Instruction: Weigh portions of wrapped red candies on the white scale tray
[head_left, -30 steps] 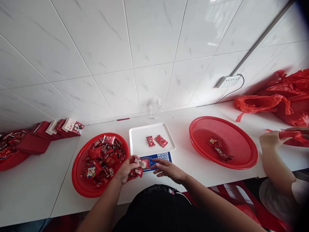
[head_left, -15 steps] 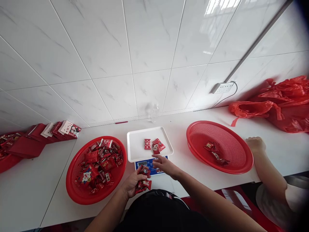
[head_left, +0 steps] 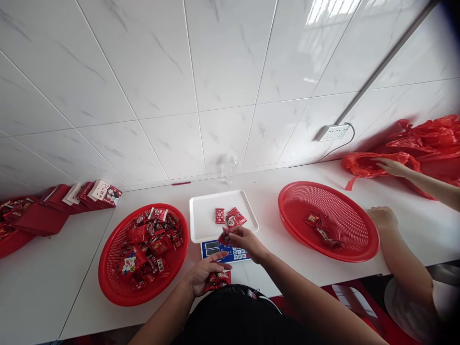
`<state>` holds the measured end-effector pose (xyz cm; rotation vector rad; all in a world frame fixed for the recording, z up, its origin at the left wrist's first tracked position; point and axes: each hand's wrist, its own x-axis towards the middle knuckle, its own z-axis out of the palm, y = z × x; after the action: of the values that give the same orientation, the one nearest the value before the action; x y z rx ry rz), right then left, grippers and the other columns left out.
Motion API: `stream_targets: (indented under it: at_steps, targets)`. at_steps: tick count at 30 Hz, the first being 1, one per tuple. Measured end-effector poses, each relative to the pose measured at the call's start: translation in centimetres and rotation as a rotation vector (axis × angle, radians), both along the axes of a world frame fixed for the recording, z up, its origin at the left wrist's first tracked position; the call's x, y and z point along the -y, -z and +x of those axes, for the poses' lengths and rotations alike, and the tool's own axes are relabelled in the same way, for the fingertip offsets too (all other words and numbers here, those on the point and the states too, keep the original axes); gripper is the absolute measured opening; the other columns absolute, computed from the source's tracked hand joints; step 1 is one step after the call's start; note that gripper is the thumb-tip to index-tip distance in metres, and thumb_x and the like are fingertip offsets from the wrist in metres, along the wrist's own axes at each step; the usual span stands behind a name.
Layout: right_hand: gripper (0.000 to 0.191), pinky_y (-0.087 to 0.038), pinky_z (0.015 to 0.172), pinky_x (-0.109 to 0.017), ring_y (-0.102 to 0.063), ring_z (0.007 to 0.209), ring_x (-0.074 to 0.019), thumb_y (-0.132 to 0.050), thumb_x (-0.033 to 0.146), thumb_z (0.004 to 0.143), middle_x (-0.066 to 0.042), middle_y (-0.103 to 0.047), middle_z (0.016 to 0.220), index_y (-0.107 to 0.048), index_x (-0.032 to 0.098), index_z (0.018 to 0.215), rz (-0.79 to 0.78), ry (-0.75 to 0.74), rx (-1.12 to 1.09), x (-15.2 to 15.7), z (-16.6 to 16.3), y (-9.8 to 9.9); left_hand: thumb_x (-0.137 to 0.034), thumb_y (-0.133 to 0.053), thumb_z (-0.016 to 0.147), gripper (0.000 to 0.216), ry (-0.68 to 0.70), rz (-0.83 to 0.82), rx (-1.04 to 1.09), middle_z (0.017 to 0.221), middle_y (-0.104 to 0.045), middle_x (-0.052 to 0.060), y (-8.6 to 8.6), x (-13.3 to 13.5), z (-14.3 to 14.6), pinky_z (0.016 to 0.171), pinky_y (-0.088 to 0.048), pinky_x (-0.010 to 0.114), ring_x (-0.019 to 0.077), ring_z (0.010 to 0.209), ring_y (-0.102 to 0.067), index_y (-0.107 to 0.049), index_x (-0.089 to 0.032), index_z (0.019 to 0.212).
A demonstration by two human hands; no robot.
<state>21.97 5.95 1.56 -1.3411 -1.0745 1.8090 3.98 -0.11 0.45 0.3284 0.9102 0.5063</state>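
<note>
My left hand rests at the counter's front edge, cupped around a few red candy packets. Just above it, my right hand pinches one small red candy packet over the front of a digital scale. The scale's white tray carries three red packets. To the left stands a red basket heaped with several red packets. A second red basket to the right holds a few packets.
Another person's hands are at the right: one rests by the right basket, one reaches into red plastic bags. Red boxes lie at far left. A power strip hangs on the tiled wall; a clear bottle stands behind the scale.
A third packet landed on the scale tray. My right hand came back and took one packet from my left hand's bunch. My left hand dropped toward the counter edge. The other person reached toward the bags.
</note>
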Motion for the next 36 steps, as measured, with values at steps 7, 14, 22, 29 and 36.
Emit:
stream_targets:
  at_steps: [7, 14, 22, 29, 36]
  targets:
    - [0.047, -0.05, 0.063, -0.028, -0.062, 0.071, -0.0141, -0.065, 0.045, 0.07, -0.002, -0.063, 0.079, -0.054, 0.019, 0.108, -0.081, -0.285, 0.082, 1.5, 0.2, 0.4, -0.013, -0.066, 0.064, 0.044, -0.246, -0.001, -0.136, 0.082, -0.062, 0.002, 0.3, -0.1, 0.3, 0.052, -0.047, 0.024, 0.0128, 0.059, -0.063, -0.047, -0.02, 0.103]
    - [0.037, -0.048, 0.055, -0.025, -0.058, 0.053, -0.0095, -0.07, 0.042, 0.063, 0.004, -0.06, 0.06, -0.059, 0.017, 0.089, -0.089, -0.4, 0.07, 4.0, -0.8, 1.4, -0.017, -0.064, 0.069, 0.032, -0.322, -0.042, -0.146, 0.072, -0.063, 0.002, 0.2, 0.1, 1.7, 0.057, -0.049, 0.027, 0.012, 0.055, -0.061, -0.047, -0.019, 0.095]
    - [0.034, -0.047, 0.052, -0.026, -0.056, 0.052, -0.0101, -0.072, 0.041, 0.06, 0.004, -0.056, 0.059, -0.059, 0.016, 0.08, -0.023, -0.289, 0.113, 1.8, 0.1, 0.7, -0.016, -0.059, 0.073, 0.025, -0.41, -0.113, -0.093, 0.072, -0.061, 0.002, -0.6, -0.3, 1.6, 0.058, -0.049, 0.026, 0.0127, 0.06, -0.061, -0.046, -0.019, 0.094]
    - [0.063, -0.048, 0.072, -0.03, -0.058, 0.082, -0.014, -0.067, 0.039, 0.067, -0.006, -0.059, 0.105, -0.042, 0.024, 0.124, 0.017, -0.031, 0.085, -0.2, 1.2, -0.7, -0.004, -0.048, 0.065, 0.06, -0.377, -0.137, 0.022, 0.087, -0.06, 0.005, -1.4, 0.0, 0.6, 0.068, -0.05, 0.034, 0.0168, 0.074, -0.062, -0.034, -0.024, 0.119]
    - [0.031, -0.041, 0.057, -0.024, -0.049, 0.056, -0.0096, -0.055, 0.046, 0.075, 0.002, -0.057, 0.063, -0.064, 0.017, 0.082, 0.032, -0.53, 0.07, 3.4, -0.6, 0.0, -0.001, -0.051, 0.058, 0.097, -0.064, -0.026, 0.054, 0.091, -0.058, 0.005, -1.7, 1.0, 1.3, 0.064, -0.048, 0.035, 0.0186, 0.07, -0.063, -0.004, -0.028, 0.138]
